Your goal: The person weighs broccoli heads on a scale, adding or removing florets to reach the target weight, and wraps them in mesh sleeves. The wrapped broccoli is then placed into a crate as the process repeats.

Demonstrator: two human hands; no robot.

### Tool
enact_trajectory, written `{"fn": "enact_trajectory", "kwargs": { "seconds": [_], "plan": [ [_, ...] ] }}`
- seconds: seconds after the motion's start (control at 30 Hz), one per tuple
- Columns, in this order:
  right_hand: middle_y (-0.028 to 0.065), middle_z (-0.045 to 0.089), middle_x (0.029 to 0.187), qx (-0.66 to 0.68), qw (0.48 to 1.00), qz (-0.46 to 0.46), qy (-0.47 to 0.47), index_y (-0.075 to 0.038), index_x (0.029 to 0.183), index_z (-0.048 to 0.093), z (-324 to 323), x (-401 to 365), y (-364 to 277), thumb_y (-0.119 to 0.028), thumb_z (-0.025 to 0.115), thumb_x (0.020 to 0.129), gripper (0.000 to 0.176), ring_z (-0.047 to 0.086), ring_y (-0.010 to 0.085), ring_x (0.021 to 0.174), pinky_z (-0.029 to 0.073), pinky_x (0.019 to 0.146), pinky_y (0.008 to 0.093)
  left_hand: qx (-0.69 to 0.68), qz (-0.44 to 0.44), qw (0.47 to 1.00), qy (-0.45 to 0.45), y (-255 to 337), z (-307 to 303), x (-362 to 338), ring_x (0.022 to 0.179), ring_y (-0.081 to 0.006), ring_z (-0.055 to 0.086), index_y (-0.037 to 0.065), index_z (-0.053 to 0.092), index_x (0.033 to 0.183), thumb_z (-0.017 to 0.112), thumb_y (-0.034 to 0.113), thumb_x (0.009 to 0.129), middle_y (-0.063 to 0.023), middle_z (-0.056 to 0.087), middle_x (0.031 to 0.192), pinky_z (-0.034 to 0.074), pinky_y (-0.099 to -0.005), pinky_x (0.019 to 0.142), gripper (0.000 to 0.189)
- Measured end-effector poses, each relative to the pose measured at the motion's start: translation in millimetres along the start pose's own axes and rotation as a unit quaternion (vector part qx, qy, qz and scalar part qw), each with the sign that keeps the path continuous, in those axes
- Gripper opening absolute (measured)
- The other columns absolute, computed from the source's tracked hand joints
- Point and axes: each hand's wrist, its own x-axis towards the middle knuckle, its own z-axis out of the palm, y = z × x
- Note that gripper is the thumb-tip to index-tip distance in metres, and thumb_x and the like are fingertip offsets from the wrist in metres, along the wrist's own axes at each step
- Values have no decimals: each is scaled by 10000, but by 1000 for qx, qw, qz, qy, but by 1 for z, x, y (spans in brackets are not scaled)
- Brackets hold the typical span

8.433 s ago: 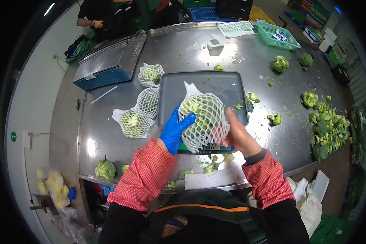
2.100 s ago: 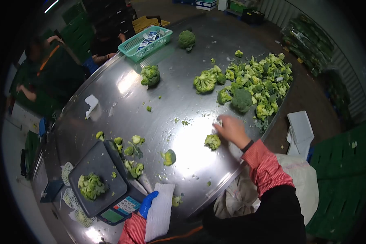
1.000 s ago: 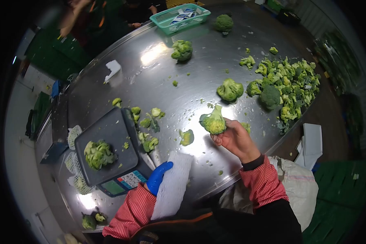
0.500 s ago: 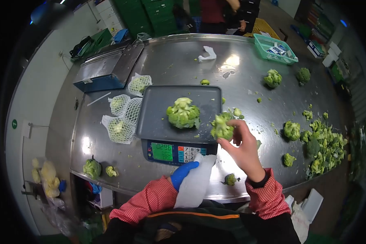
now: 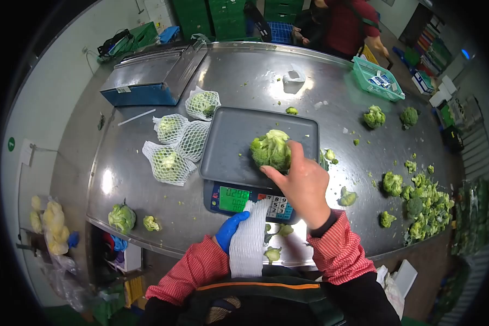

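A broccoli head (image 5: pixel 270 149) lies stem up on the grey tray (image 5: pixel 231 122) of a digital scale (image 5: pixel 223 200), whose green display is lit. My right hand (image 5: pixel 304 182), bare, has its thumb and fingers closed around the right side of that head. In its blue glove, my left hand (image 5: pixel 231 231) grips a white foam net sleeve (image 5: pixel 250 242) in front of the scale. Left of the tray lie several netted broccoli heads (image 5: pixel 168 164). Loose broccoli pieces (image 5: pixel 348 196) rest near the tray's right side, and more lie below the scale, one blurred.
A pile of broccoli florets (image 5: pixel 429 204) covers the right of the metal table (image 5: pixel 130 190). Farther back stand a green basket (image 5: pixel 377 79) with packets and a metal box-like device (image 5: pixel 146 81). A co-worker (image 5: pixel 350 27) in a dark red top is beyond the table.
My right hand has let go of a small broccoli piece and moved left onto the head on the tray. My left hand still holds the sleeve. The co-worker has shifted right.
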Motion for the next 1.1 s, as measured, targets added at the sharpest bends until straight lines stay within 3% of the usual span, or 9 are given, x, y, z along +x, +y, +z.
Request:
{"fn": "enact_trajectory", "kwargs": {
  "seconds": [0.2,0.37,0.47,0.57,0.63,0.77,0.87,0.97,1.1],
  "plan": [
    [69,585,607,28,998,-32,41,-74,930,578,10,-9,20,-232,749,742,299,587,246,545,453,504,339,-13,13,1000,-5,5,-3,4,939,-262,631,35,496,1274,556,306,885,-149,628,1095,509,-381,856,478],
    [76,572,658,86,995,28,43,-73,873,570,-1,-1,37,-166,694,744,201,582,266,629,455,558,377,31,50,998,23,13,9,6,951,-265,629,27,493,1272,551,309,875,-157,621,1107,508,-396,861,491],
    [57,556,693,57,997,43,39,-98,896,578,-18,9,59,-127,652,732,183,569,258,666,454,586,366,23,189,979,71,19,-3,15,992,-271,615,18,482,1275,545,269,874,-155,605,1139,494,-402,889,477],
    [68,558,747,67,997,-13,23,-90,906,577,-12,17,91,-120,648,720,202,572,264,739,454,615,376,204,396,893,63,48,33,15,1102,-261,559,-5,426,1314,511,180,896,-144,555,1224,417,-374,990,466],
    [86,560,842,75,996,-43,3,-81,919,578,-6,19,103,-105,637,713,216,566,283,813,470,676,386,292,462,835,64,61,58,26,1120,-199,530,-13,406,1302,482,96,926,-120,535,1232,406,-329,984,399],
    [101,520,914,122,984,-119,-41,-81,948,564,14,17,113,-64,612,713,240,570,303,855,484,712,389,426,478,764,75,76,77,68,1156,-197,482,-18,361,1325,491,78,925,-118,488,1267,355,-318,1016,431],
    [119,500,926,184,980,-51,-54,-66,976,532,23,10,111,-59,597,720,265,572,317,814,483,689,404,495,513,695,99,85,63,88,1166,-193,473,-17,352,1332,490,73,922,-120,486,1267,359,-322,1013,442],
    [128,497,929,242,970,14,-38,-63,981,527,35,5,131,-60,595,721,269,571,325,793,483,678,408,415,471,770,113,85,71,74,1157,-196,478,-14,349,1338,497,64,914,-115,490,1256,364,-320,1007,455],
    [123,511,939,134,991,-19,5,-54,989,531,44,1,150,-50,592,727,269,561,316,841,472,702,400,431,511,731,134,75,78,51,1132,-175,492,-17,372,1324,494,66,914,-111,490,1257,391,-314,976,435]
  ]
}}
